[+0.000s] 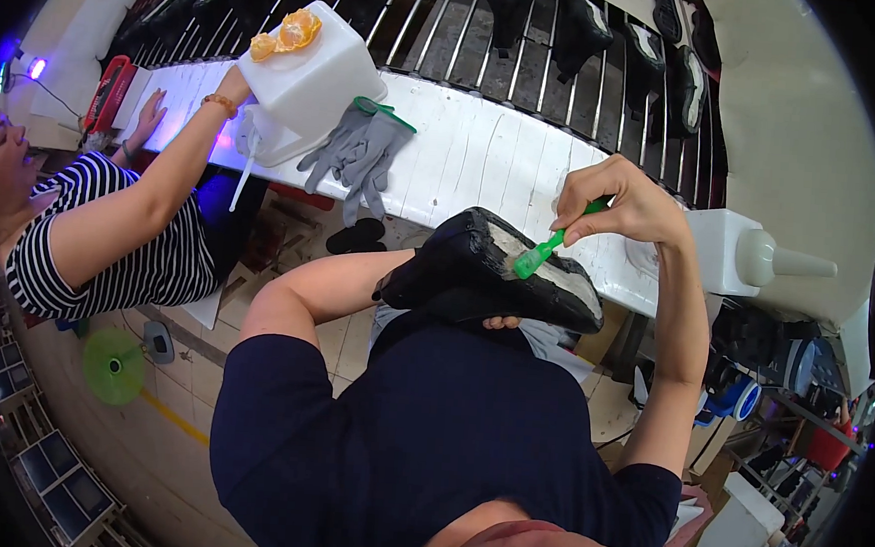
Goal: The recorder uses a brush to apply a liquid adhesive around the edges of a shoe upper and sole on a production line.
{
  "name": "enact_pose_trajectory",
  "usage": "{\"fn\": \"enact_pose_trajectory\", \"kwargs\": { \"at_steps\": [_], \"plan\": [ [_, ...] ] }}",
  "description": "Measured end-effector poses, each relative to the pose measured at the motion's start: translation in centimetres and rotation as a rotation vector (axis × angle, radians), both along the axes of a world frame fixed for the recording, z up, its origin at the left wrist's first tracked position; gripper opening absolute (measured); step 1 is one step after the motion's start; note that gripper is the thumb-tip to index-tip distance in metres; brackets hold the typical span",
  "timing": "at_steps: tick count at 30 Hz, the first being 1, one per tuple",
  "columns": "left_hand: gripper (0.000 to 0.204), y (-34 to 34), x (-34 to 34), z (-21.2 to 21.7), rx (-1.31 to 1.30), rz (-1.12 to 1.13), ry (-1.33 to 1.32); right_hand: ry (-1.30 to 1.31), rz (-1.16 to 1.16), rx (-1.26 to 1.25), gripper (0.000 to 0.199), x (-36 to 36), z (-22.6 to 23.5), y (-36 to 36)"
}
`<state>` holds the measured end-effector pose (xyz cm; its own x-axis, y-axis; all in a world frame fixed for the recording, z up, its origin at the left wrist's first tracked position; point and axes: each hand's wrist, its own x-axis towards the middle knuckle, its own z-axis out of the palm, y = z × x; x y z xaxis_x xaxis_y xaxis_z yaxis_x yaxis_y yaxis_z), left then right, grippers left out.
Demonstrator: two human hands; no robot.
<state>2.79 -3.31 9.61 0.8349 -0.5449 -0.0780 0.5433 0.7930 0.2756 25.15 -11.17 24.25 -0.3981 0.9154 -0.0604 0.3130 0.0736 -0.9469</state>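
My left hand [502, 323] supports a black shoe upper [438, 264] from beneath; only its fingertips show past the lower edge, the rest is hidden. The shoe upper lies tilted before my chest, its pale underside turned up. In my right hand [617, 202] I pinch the handle of a green brush [551, 248]. The brush's bristle end touches the pale underside near its middle.
Across the white bench [464, 165] lie grey gloves [363, 149] beside a white container [314, 85] topped with peeled fruit [297, 30]. Behind it, a barred rack [452, 44] carries several black shoes. Another white container [724, 253] stands right. A co-worker [120, 224] sits left.
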Motion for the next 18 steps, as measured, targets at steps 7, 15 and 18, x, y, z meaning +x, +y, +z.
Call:
{"fn": "enact_pose_trajectory", "kwargs": {
  "at_steps": [7,15,18],
  "plan": [
    [0.045,0.4,0.6,3.7,-0.03,0.18,0.154,-0.1,-0.192,0.195,0.016,-2.1,1.7,-2.2],
    [0.063,2.4,2.8,2.6,0.602,0.358,0.235,-0.246,-0.345,0.201,0.014,-2.7,2.1,-3.1],
    [0.065,3.0,3.3,2.3,0.732,0.449,0.19,-0.27,-0.387,0.154,0.014,-2.3,1.8,-3.0]
  ]
}}
